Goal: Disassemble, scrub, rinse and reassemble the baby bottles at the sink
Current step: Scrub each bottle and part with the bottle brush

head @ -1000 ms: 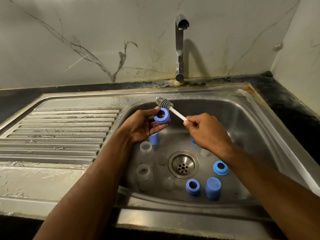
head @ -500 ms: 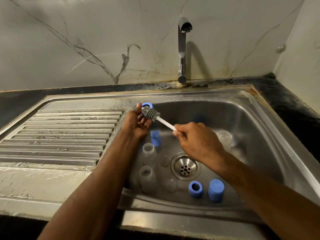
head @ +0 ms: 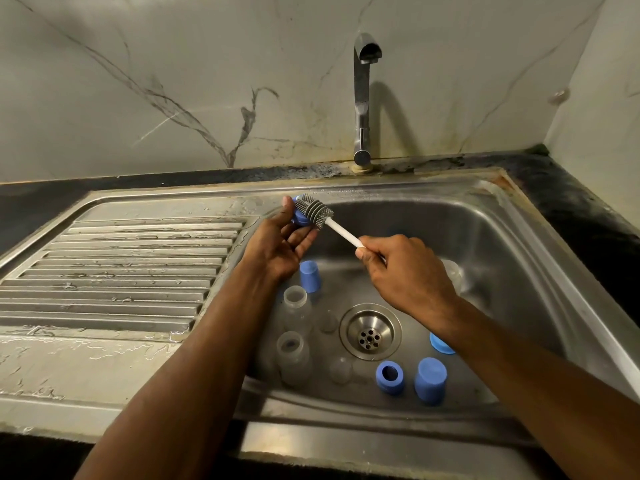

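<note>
Brush in right hand fingers, handle slanting up-left, bristles against blue ring in left hand fingers.

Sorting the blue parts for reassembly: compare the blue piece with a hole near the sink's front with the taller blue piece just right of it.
The blue ring has a dark round opening on top; the blue cap has a closed, smooth top. The ring is shorter, the cap taller. Both are the same blue, stand upright on the sink floor, and neither hand touches them.
</note>
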